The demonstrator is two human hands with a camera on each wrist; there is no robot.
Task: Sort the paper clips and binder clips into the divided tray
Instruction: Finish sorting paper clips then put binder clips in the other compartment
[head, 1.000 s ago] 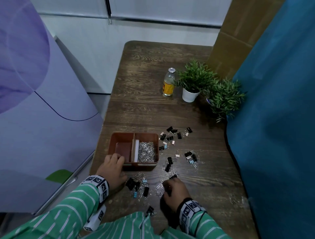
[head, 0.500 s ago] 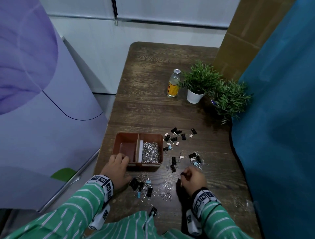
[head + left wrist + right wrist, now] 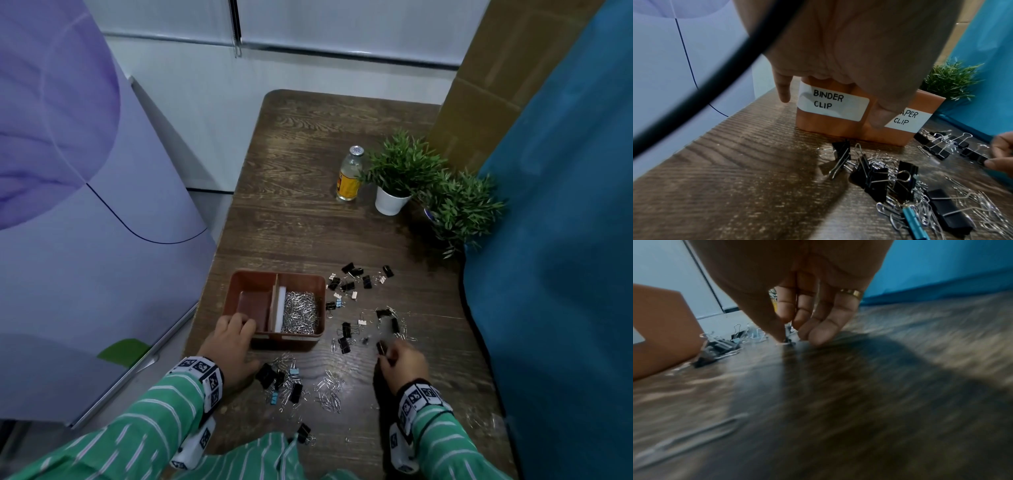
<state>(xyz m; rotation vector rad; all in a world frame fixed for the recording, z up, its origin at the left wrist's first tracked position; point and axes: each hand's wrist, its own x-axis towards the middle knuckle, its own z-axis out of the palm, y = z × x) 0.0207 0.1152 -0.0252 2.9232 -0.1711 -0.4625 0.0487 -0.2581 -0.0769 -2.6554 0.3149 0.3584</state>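
Note:
A brown divided tray [image 3: 301, 275] stands at the table's left. Its left compartment is empty and labelled BINDER CLIP [image 3: 830, 102]; the right one holds silver paper clips [image 3: 301, 311]. My left hand [image 3: 244, 324] grips the tray's near left corner, thumb [image 3: 877, 120] on the front wall. My right hand [image 3: 388, 353] is down at the table right of the tray and pinches a black binder clip [image 3: 381, 347] [image 3: 974, 155] [image 3: 788, 340]. Loose binder clips [image 3: 277, 377] and paper clips [image 3: 329, 390] lie in front of the tray, with more binder clips [image 3: 352, 281] beyond it.
A small glass bottle [image 3: 349, 174] and two potted plants [image 3: 394, 178] [image 3: 459, 209] stand at the back right. A blue cloth wall [image 3: 565, 240] borders the table's right side. The table's left edge [image 3: 205, 284] runs just beside the tray. One binder clip [image 3: 303, 433] lies near my body.
My right hand has moved right and away from me, from the paper clip pile to the binder clips right of the tray. The left hand stays on the tray's corner.

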